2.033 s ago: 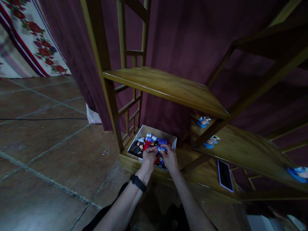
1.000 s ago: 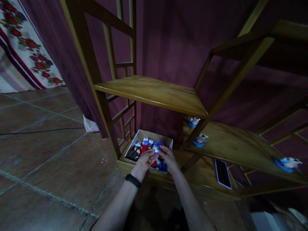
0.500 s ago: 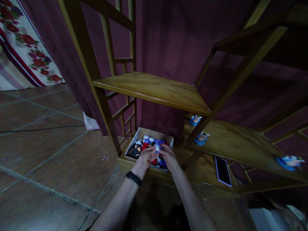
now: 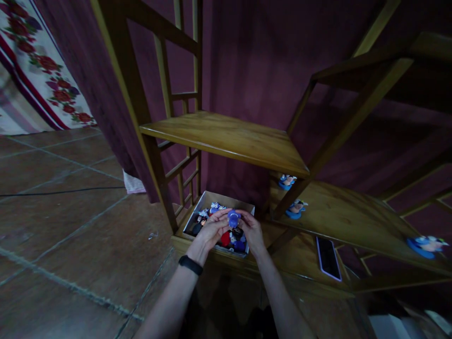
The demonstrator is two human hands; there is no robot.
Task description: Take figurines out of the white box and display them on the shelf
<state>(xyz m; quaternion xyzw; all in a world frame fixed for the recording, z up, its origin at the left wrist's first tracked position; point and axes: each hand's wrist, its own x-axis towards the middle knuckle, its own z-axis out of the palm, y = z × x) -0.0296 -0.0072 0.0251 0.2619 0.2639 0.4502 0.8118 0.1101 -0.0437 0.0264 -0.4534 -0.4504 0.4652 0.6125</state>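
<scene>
The left hand (image 4: pixel 212 230) and right hand (image 4: pixel 252 231) pinched a purple figurine (image 4: pixel 233 219) over a box (image 4: pixel 243 205).
Both hands' fingers (image 4: pixel 221 225) were curled nearly closed, gripping the figurine between them from either side, probably to steady so small a thing. Beneath the fingers, the box held a loose jumble of red, blue and dark figures (image 4: pixel 239 246), its walls apparently keeping them together.

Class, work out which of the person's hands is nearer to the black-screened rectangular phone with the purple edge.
Right. The right hand is left of the phone, holding a small purple figurine; the left hand is farther left, on the figurine's other side.
</scene>
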